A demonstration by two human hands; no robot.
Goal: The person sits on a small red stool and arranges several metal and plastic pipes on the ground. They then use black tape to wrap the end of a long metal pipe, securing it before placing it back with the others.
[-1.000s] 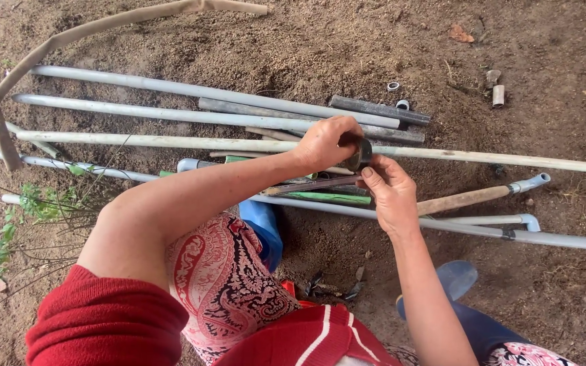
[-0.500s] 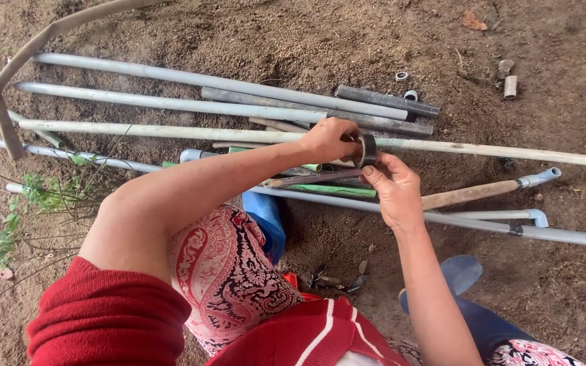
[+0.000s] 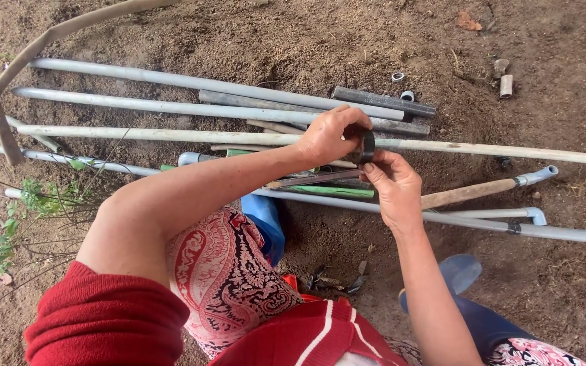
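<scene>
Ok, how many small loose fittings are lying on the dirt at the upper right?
4: a ring, a grey collar, and two stubby pieces further right. More may be buried.

I see a small dark ring (image 3: 367, 146), like a roll of tape. It stands on its edge, up in the air, above the long grey pipes.

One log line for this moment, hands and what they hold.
left hand: grip on dark tape roll | right hand: fingertips at roll | below: grey pipes on soil
</scene>
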